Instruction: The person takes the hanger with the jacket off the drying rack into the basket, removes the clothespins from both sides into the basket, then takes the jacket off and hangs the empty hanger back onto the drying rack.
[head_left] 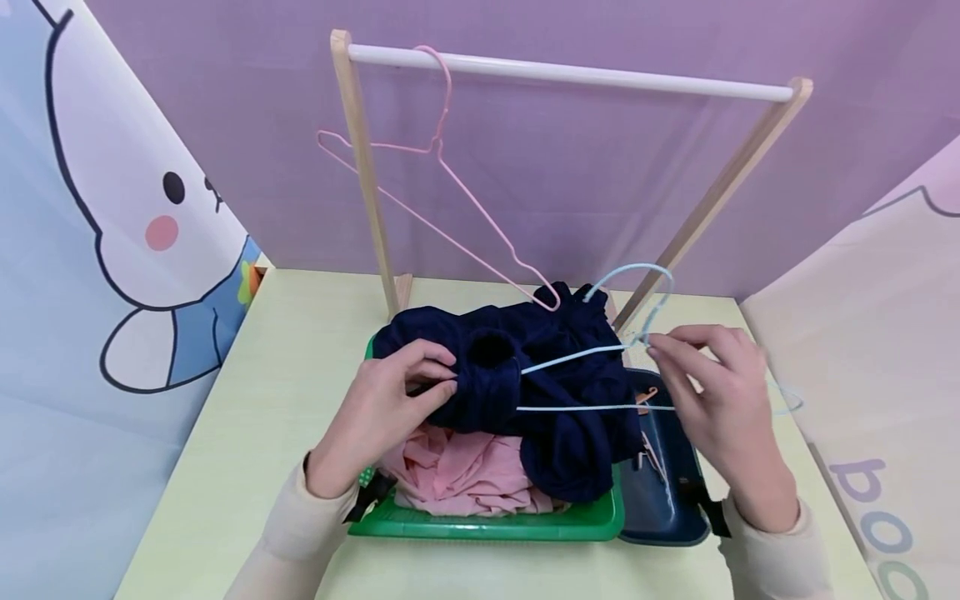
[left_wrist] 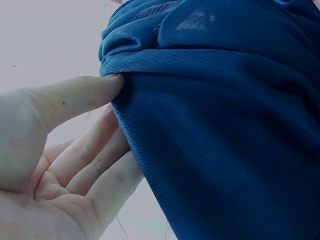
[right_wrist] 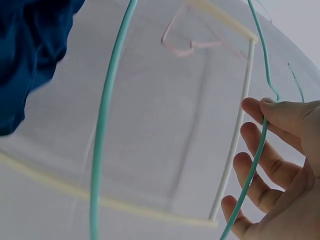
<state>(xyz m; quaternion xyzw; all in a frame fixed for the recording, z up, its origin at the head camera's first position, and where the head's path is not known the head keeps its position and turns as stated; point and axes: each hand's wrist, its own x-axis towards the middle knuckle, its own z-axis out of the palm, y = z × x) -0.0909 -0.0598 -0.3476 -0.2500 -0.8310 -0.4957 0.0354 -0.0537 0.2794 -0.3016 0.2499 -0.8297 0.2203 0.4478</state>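
Pinches both: right hand (head_left: 722, 400), 3 o'clock, on light-blue wire hanger (head_left: 585, 407); left hand (head_left: 378, 412), 9 o'clock, on navy mesh garment (head_left: 555, 386), which pink wire hanger (head_left: 477, 203) overlaps from 11.

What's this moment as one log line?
left hand: pinches navy cloth | right hand: pinches blue hanger | blue hanger: one end hidden | pink hanger: on rail

In front of me was a pale yellow table (head_left: 247, 400). On it stood a green basket (head_left: 487, 528), a navy tray (head_left: 669, 510) just to its right, and, farther back, a rack (head_left: 570, 73).
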